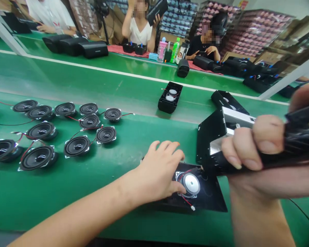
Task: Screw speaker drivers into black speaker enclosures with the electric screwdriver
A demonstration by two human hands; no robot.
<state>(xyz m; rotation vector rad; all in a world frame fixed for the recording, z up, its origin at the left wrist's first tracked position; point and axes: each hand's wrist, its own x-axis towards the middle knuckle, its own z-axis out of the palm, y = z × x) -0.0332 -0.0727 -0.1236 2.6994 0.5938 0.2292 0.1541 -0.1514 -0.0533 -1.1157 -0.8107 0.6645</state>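
My left hand lies over a black speaker panel, its fingers spread and curved and its thumb at the edge of a speaker driver. The driver sits magnet side up, with a red lead and white plug beside it. What is under my palm is hidden. In my right hand is a black electric screwdriver, fingers wrapped round it. It points left, its tip close to the driver's right side. Behind it stands a black box with a bright metal front, probably a screw feeder.
Several loose speaker drivers with wires lie on the green bench at left. Farther back, a black speaker housing and another black housing lie on the bench. Across it, co-workers handle black speakers near several bottles.
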